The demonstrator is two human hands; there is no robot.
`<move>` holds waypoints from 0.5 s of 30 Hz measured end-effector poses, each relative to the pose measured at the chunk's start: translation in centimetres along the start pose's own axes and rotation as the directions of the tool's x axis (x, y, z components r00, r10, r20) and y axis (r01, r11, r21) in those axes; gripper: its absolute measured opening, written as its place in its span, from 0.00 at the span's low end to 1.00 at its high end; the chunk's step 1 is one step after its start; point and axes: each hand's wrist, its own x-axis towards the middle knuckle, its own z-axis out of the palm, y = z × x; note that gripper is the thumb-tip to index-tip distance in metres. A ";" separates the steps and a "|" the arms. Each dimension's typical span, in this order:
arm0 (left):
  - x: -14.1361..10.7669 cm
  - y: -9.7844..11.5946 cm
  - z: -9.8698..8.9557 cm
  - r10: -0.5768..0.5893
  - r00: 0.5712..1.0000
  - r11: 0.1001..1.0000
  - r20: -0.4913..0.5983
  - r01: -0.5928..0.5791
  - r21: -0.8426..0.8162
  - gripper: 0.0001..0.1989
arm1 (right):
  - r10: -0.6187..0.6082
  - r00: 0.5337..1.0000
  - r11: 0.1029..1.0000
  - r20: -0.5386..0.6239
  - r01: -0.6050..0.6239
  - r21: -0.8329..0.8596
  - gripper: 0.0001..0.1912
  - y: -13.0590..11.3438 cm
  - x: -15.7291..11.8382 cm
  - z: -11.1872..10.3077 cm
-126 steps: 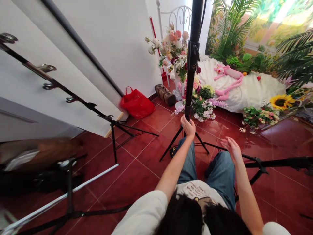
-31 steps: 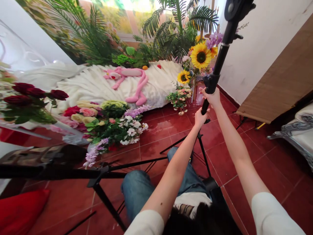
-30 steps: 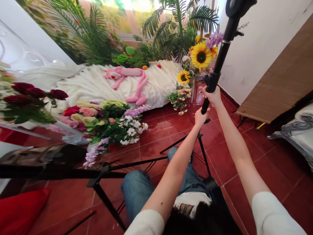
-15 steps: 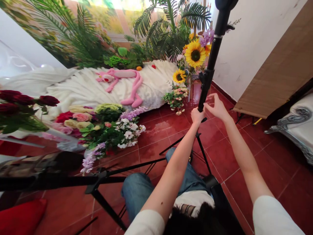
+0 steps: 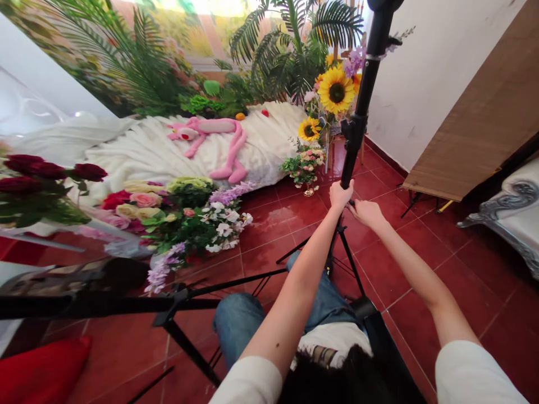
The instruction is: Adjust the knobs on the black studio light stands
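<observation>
My left hand (image 5: 340, 195) is wrapped around the black pole of a light stand (image 5: 356, 132), low on the upright, just above the spread legs. The pole leans to the upper right and its top runs out of the frame. Right below that grip, my right hand (image 5: 367, 214) is closed, its fingertips pinching a small black knob on the stand's collar; the fingers mostly cover the knob. The stand's thin legs (image 5: 352, 261) reach toward the floor near my jeans-clad knees.
A second black stand (image 5: 185, 297) lies across the lower left. Flower bunches (image 5: 185, 216) border a white fur blanket (image 5: 147, 146) bearing a pink plush toy (image 5: 223, 128). Sunflowers (image 5: 336, 91), a brown panel (image 5: 471, 112) and a silver-framed seat (image 5: 501, 216) stand farther right.
My right hand has come down from beside the pole, where its fingers were spread, to the knob beneath my left hand. My left hand keeps its hold.
</observation>
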 end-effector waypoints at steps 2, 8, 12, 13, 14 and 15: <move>0.1 0.1 -0.1 -0.009 1.000 1.000 0.024 0.009 -0.020 0.16 | -0.032 0.999 0.983 0.029 0.026 0.182 0.23 0.8 0.5 0.7; 0.2 0.4 -0.5 -0.019 0.996 0.999 0.090 0.024 -0.049 0.17 | -0.038 0.978 0.322 0.205 -0.182 0.929 0.35 -0.2 1.0 3.7; 0.1 0.3 -0.5 -0.009 0.996 0.998 0.084 0.013 -0.054 0.17 | 0.063 0.989 -0.202 0.131 -0.116 0.972 0.27 -3.3 0.4 4.5; 0.1 0.2 -0.5 -0.006 0.997 0.998 0.081 0.011 -0.058 0.17 | 0.096 0.991 -0.272 0.093 -0.064 0.960 0.26 -3.8 0.3 4.5; 0.1 0.2 -0.5 -0.007 0.997 0.998 0.081 0.012 -0.060 0.17 | 0.113 0.990 -0.305 0.081 -0.043 0.951 0.25 -4.1 0.2 4.5; 0.1 0.2 -0.5 -0.009 0.997 0.998 0.082 0.014 -0.058 0.17 | 0.118 0.988 -0.300 0.096 -0.056 0.952 0.24 -4.2 0.2 4.5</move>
